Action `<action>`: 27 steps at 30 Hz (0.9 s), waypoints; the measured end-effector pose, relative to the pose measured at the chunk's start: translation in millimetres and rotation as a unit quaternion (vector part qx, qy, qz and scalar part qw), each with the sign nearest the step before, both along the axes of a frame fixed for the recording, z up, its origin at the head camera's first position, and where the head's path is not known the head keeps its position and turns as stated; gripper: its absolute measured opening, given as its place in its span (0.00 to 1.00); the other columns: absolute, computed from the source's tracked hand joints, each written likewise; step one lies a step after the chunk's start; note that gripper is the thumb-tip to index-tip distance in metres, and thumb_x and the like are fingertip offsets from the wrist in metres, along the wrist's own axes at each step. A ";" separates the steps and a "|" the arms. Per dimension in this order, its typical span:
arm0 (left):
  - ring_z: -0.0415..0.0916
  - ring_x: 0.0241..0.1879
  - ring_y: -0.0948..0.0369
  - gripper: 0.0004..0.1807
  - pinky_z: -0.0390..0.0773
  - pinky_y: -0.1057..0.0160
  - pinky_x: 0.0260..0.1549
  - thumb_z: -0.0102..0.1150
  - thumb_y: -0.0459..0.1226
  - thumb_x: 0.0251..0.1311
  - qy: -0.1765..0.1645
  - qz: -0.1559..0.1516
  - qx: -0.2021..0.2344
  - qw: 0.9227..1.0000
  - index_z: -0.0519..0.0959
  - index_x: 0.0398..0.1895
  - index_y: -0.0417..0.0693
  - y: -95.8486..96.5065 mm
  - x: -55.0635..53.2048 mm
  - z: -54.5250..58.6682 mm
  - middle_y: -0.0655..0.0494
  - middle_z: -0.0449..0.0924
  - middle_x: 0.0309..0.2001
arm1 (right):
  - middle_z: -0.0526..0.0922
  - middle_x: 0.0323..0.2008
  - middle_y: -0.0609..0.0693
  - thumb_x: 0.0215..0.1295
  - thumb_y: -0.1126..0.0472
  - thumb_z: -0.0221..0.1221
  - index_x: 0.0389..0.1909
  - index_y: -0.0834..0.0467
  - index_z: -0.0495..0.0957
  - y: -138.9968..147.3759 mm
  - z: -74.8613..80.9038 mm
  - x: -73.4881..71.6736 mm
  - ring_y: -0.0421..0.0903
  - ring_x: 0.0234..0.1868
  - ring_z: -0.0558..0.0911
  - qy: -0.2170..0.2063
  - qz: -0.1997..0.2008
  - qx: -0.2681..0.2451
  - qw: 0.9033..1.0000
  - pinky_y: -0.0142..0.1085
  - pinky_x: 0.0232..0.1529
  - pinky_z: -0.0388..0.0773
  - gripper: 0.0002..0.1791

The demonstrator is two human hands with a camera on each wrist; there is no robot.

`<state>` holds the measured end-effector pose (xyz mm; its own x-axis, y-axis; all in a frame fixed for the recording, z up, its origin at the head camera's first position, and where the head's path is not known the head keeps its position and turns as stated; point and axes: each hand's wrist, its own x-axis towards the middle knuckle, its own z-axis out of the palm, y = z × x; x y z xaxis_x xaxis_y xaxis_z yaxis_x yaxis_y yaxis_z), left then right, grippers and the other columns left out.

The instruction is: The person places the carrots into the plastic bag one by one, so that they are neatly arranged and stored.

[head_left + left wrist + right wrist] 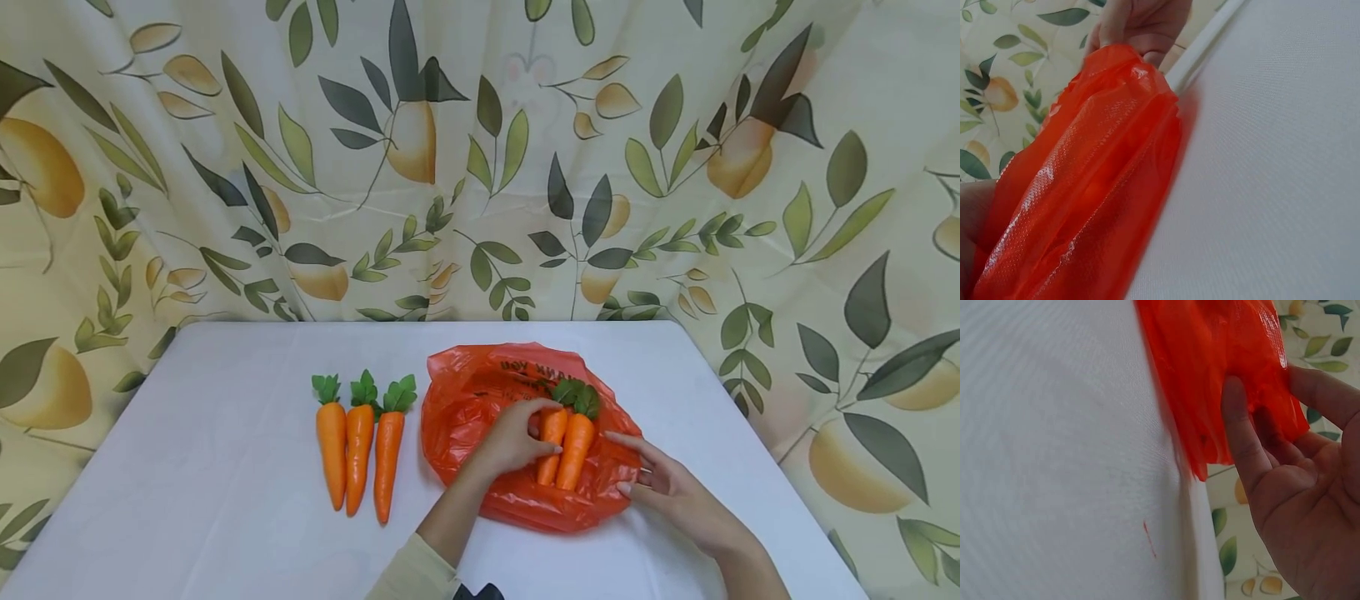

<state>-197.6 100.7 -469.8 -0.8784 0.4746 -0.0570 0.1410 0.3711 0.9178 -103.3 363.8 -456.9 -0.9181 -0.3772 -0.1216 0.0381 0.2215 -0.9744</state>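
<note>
A red plastic bag [465, 417] lies on the white table with its mouth spread wide. Two orange carrots with green leafy tops are in it, side by side. My left hand [517, 437] reaches over the bag and grips the left carrot [553, 433] between thumb and fingers. Beside it lies the right carrot [576, 450]. At the bag's right edge, my right hand [678, 496] holds the plastic, thumb at the near side and fingers farther along the rim. The right wrist view shows the thumb [1240, 425] against the red plastic, with some fingers partly hidden behind it.
To the left of the bag, three more carrots [358, 454] lie in a row on the white table [225, 500], leaves pointing away from me. A curtain [480, 208] printed with fruit and leaves hangs behind the table's far edge.
</note>
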 end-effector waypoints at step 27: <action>0.72 0.48 0.55 0.28 0.82 0.61 0.44 0.77 0.36 0.58 0.026 0.015 -0.019 0.999 0.81 0.62 0.58 -11.4 -0.2 3.6 0.54 0.71 0.51 | 0.47 0.77 0.73 0.76 0.68 0.56 0.80 0.60 0.56 2.7 1.9 0.2 0.41 0.61 0.79 0.020 0.016 -0.014 1.000 0.38 0.55 0.80 0.35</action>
